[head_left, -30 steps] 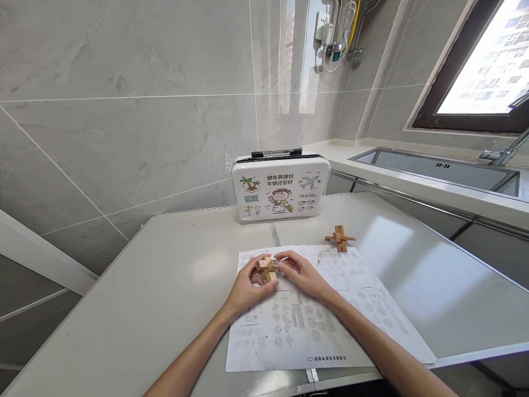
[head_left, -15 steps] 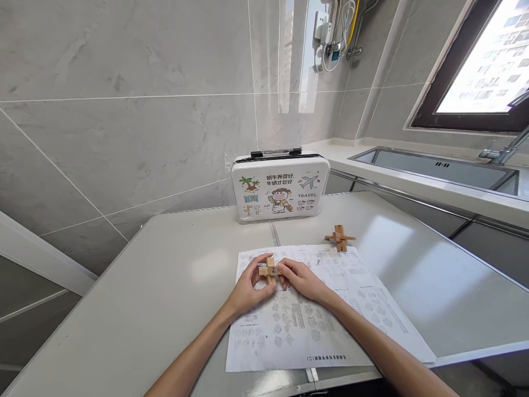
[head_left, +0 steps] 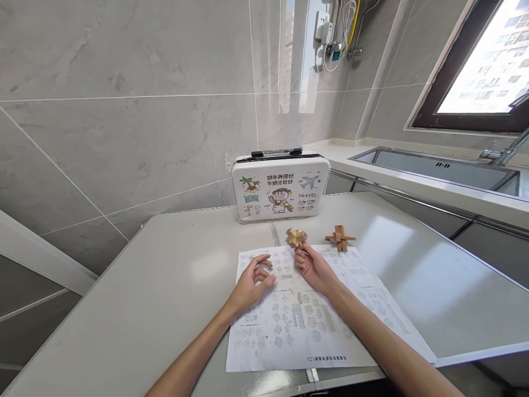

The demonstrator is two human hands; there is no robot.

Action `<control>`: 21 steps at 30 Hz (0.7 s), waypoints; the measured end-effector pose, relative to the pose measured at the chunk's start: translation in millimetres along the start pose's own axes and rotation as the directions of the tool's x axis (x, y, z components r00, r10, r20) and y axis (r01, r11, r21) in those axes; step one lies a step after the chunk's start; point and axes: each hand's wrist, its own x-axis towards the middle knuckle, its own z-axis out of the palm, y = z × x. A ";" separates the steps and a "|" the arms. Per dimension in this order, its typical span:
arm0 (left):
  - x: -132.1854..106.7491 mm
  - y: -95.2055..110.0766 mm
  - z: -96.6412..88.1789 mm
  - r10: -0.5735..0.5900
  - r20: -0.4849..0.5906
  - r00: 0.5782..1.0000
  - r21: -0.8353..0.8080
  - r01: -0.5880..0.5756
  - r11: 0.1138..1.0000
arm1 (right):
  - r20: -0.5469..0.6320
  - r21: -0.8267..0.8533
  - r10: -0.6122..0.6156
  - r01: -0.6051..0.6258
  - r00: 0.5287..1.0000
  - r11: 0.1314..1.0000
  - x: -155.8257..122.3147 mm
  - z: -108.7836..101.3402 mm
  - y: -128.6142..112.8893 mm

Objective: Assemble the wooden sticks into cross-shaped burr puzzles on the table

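Through the head camera, I observe the right hand [head_left: 314, 269] pinching a wooden burr puzzle [head_left: 296, 237] with thumb and fingers; the puzzle is at that hand's 11 o'clock. I read the left hand [head_left: 248, 284] as loosely curled, thumb spread from its fingers, over the printed diagram sheet [head_left: 330, 336]. From the held puzzle, a darker interlocking puzzle [head_left: 340, 238] rests at 3 o'clock; a white cartoon carrying case [head_left: 281, 187] stands between 11 and 12 o'clock.
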 end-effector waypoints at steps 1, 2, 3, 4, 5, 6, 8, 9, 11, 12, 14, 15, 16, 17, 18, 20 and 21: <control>-0.2 0.6 -0.1 -0.005 0.003 1.000 0.005 0.005 1.000 | -0.041 0.038 -0.025 0.027 0.999 0.999 2.7 -3.6 -1.6; -0.5 1.3 -0.1 -0.011 0.007 1.000 0.011 0.011 1.000 | -0.082 0.063 -0.051 0.057 0.995 0.996 5.0 -7.1 -3.3; -0.8 1.9 -0.2 -0.018 0.014 1.000 0.021 0.018 1.000 | -0.117 0.085 -0.075 0.085 0.990 0.993 7.0 -10.5 -5.0; -1.1 2.3 -0.3 -0.024 0.021 0.999 0.032 0.024 0.999 | -0.152 0.107 -0.093 0.109 0.984 0.988 8.6 -13.5 -6.6; -1.4 2.6 -0.4 -0.029 0.029 0.999 0.042 0.028 0.999 | -0.182 0.135 -0.099 0.125 0.978 0.983 9.9 -16.4 -7.9; -1.6 2.8 -0.4 -0.033 0.034 0.999 0.052 0.031 0.998 | -0.213 0.169 -0.100 0.137 0.972 0.976 11.0 -19.0 -8.9; -1.7 2.8 -0.5 -0.036 0.039 0.999 0.064 0.033 0.997 | -0.265 0.232 -0.090 0.154 0.960 0.960 12.8 -23.4 -9.8; -1.6 2.7 -0.6 -0.035 0.039 0.999 0.069 0.033 0.997 | -0.285 0.257 -0.086 0.162 0.955 0.953 13.5 -25.3 -9.8; -1.3 2.7 -0.6 -0.032 0.041 0.999 0.076 0.029 0.997 | -0.305 0.285 -0.084 0.176 0.948 0.942 14.8 -28.2 -9.3; -1.1 2.9 -0.6 -0.029 0.043 0.999 0.080 0.026 0.996 | -0.311 0.290 -0.087 0.181 0.947 0.940 15.3 -29.4 -9.0; -0.9 3.4 -0.6 -0.023 0.048 0.999 0.087 0.019 0.996 | -0.314 0.290 -0.098 0.194 0.944 0.937 16.4 -31.2 -8.4; -0.9 3.8 -0.5 -0.021 0.050 0.999 0.092 0.016 0.996 | -0.314 0.288 -0.107 0.202 0.943 0.936 16.9 -31.9 -8.2; -1.0 4.2 -0.5 -0.018 0.053 0.998 0.098 0.013 0.995 | -0.314 0.287 -0.115 0.209 0.942 0.935 17.3 -32.5 -8.1; -1.2 4.7 -0.4 -0.017 0.056 0.998 0.104 0.011 0.994 | -0.313 0.286 -0.121 0.215 0.942 0.934 17.7 -33.0 -7.9; -1.4 5.1 -0.3 -0.016 0.060 0.998 0.110 0.010 0.994 | -0.313 0.284 -0.125 0.218 0.941 0.934 18.1 -33.6 -7.8; -1.6 5.8 0.0 -0.015 0.064 0.998 0.116 0.007 0.993 | -0.319 0.280 -0.126 0.220 0.939 0.934 18.7 -34.4 -7.5; -1.6 6.1 0.2 -0.015 0.065 0.998 0.117 0.007 0.993 | -0.324 0.277 -0.124 0.220 0.938 0.935 19.0 -34.8 -7.2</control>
